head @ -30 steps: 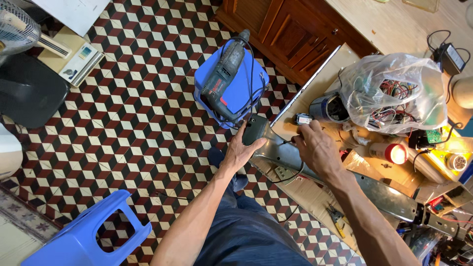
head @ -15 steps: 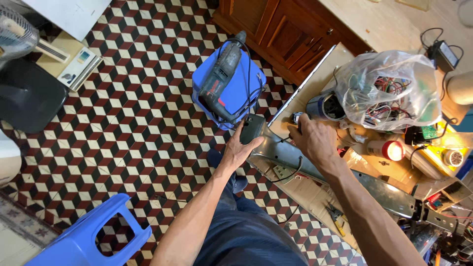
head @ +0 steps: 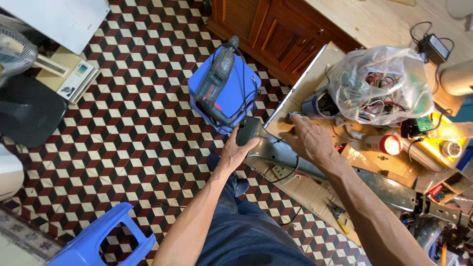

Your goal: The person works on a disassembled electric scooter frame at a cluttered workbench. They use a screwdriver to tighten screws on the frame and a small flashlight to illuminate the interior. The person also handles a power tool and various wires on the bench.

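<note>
My left hand (head: 237, 150) grips the dark handle end (head: 247, 130) of a long grey metal part (head: 315, 167) that lies slantwise across a cardboard sheet (head: 315, 189). My right hand (head: 309, 139) reaches over that part toward a small metal piece (head: 294, 115) near a blue-grey cup-shaped object (head: 318, 104); its fingers are curled, and I cannot tell whether they hold anything. A power drill (head: 217, 83) with its black cord lies on a blue stool (head: 241, 91) just beyond my left hand.
A clear plastic bag of wires (head: 382, 83) sits on the cardboard. A red-capped tube (head: 382, 144), pliers (head: 337, 213) and small parts lie around. Wooden cabinet (head: 276, 34) behind, second blue stool (head: 106, 241) at lower left, fan (head: 15, 51) at far left on the patterned tile floor.
My right hand has moved slightly up and left over the metal part toward the small piece. My left hand keeps its grip on the dark handle end.
</note>
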